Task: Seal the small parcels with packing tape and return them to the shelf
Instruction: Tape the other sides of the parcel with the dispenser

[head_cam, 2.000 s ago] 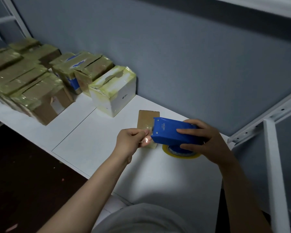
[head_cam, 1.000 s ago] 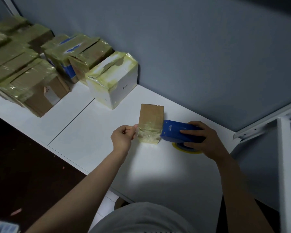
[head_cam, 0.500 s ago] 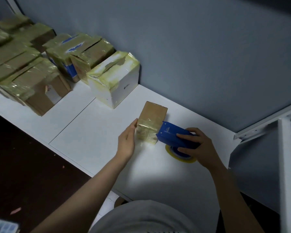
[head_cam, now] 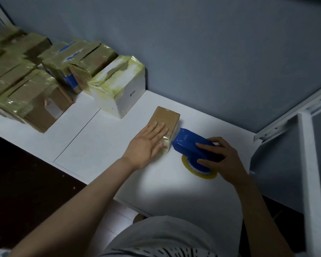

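Closest to the camera is the person's grey shirt (head_cam: 156, 236), with both bare forearms reaching up towards the small brown parcel (head_cam: 167, 115) on the white desk (head_cam: 100, 145). The left hand (head_cam: 146, 143) lies flat on the near end of that parcel. The fingers are straight and spread across the top, pressing down where shiny clear tape wraps over the near edge, so there's no real grip, just an open palm. Just right of the parcel, the right hand (head_cam: 224, 160) has its grip wrapped round a blue tape dispenser (head_cam: 189, 143), fingers curled over the top and thumb underneath. The dispenser's nose sits right up against the parcel's right side. A yellowish tape roll (head_cam: 198, 172) pokes out under the dispenser, on the near-right of the parcel. Behind the parcel and a bit left is a white box (head_cam: 122, 95) with messy yellowed tape on top. Further left of the parcel is a whole bunch of taped-up cardboard boxes (head_cam: 26, 89). A blue-grey wall (head_cam: 211, 52) runs behind the parcel, and a white metal frame (head_cam: 308, 164) stands well off to its right.
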